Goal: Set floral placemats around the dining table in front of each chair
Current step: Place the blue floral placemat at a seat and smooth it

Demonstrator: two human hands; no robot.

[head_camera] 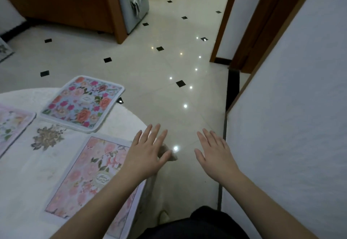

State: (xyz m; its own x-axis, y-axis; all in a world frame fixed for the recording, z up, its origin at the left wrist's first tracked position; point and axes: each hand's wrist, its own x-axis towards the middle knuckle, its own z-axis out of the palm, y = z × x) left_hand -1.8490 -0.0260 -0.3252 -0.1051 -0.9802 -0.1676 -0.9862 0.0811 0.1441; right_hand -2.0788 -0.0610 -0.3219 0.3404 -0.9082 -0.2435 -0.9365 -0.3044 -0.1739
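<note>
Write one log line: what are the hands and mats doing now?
left hand: open, empty | right hand: open, empty | pink placemat: on table

Near rectangular pink floral placemat; far blue mat with red-pink blooms; white tabletop; cream floor, black diamond insets.

floor: glossy cream tiled floor with small black diamond insets reflecting ceiling light spots | right: white textured wall | doorways: brown wooden door frames | top left: brown wooden cabinet standing beside grey upholstered sofa
</note>
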